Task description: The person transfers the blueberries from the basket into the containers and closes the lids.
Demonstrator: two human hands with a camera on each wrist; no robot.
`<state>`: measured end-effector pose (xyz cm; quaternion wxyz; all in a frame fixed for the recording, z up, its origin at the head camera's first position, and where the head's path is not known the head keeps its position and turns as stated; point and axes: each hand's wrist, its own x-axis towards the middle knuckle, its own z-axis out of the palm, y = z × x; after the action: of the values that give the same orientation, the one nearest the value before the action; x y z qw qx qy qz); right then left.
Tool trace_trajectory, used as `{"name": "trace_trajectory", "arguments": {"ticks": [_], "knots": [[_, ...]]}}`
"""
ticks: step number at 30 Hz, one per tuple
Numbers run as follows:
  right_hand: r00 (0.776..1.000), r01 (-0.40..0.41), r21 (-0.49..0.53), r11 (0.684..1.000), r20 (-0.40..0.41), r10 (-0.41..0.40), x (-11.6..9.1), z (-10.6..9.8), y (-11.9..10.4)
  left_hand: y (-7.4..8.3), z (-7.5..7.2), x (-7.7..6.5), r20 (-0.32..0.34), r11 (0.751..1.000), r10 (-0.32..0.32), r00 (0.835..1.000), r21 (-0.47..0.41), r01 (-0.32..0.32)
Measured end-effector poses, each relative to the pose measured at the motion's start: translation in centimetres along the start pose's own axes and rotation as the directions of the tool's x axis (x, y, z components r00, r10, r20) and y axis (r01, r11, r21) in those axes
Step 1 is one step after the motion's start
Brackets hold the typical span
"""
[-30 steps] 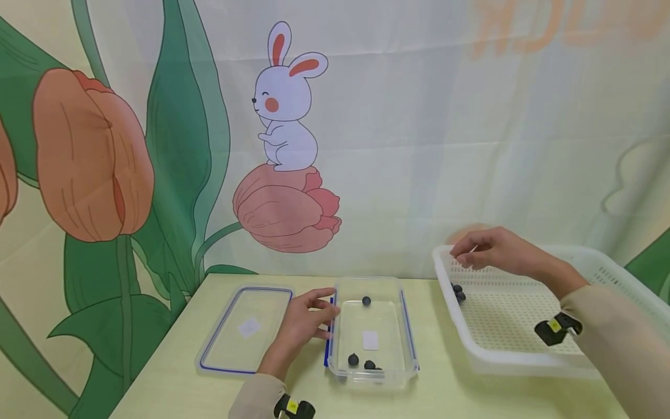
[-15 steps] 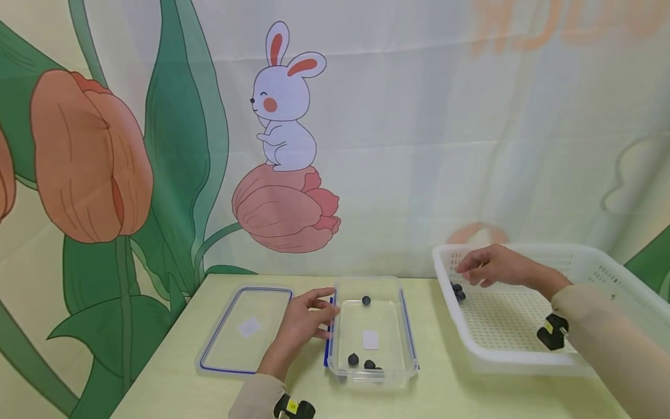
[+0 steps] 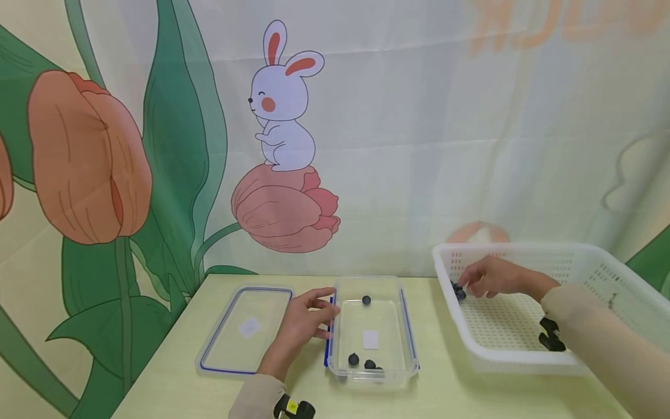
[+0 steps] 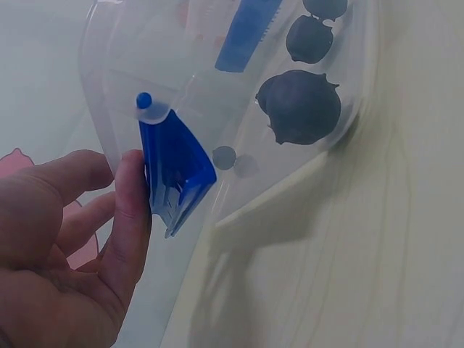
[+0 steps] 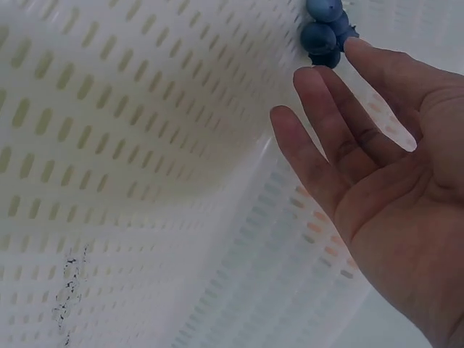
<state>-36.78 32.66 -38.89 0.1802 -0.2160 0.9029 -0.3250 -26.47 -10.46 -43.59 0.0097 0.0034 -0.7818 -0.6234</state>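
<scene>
My left hand (image 3: 303,326) rests its extended fingers against the left side of a clear plastic food container (image 3: 389,317). In the left wrist view, the fingers (image 4: 130,196) lie beside the container's blue side latch (image 4: 174,170). Several dark blueberries sit inside: one blueberry (image 3: 366,300) near the far end, others such as this blueberry (image 3: 353,359) near the front. My right hand (image 3: 494,276) reaches down into a white perforated basket (image 3: 518,320), fingers loosely bent. Its fingertips are at a small cluster of blueberries (image 5: 322,36) by the basket's left wall; whether they touch is unclear.
A clear lid with a blue seal (image 3: 225,343) lies flat on the table (image 3: 173,390) left of the container. The basket's raised rim (image 3: 455,320) stands to the container's right. Behind the table hangs a printed curtain (image 3: 387,174) with a rabbit and tulips.
My right hand has moved from above the basket's far-left rim down and slightly right, to the blueberries inside. My left hand and the container have stayed in place.
</scene>
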Motion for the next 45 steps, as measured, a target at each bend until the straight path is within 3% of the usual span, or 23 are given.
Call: {"name": "trace_trajectory", "arguments": {"ticks": [21, 29, 38, 45], "knots": [[0.998, 0.037, -0.121, 0.992, 0.051, -0.031, 0.6, 0.8, 0.0, 0.3, -0.1, -0.4, 0.001, 1.0, -0.006, 1.0, -0.003, 0.006], [0.994, 0.093, -0.165, 0.982, -0.039, -0.101, -0.4, -0.7, -2.2, 0.1, 0.0, -0.2, 0.002, 1.0, -0.006, 1.0, -0.002, 0.006], [0.964, 0.191, -0.15, 0.97, -0.158, -0.215, -2.1, -1.9, -6.5, 0.1, 0.0, -0.4, 0.005, 1.0, 0.004, 1.0, -0.012, -0.004], [0.916, 0.296, -0.17, 0.94, -0.229, -0.329, -4.1, -1.7, -9.5, 0.2, -0.1, -0.3, 0.01, 1.0, 0.004, 1.0, -0.014, -0.004]]}}
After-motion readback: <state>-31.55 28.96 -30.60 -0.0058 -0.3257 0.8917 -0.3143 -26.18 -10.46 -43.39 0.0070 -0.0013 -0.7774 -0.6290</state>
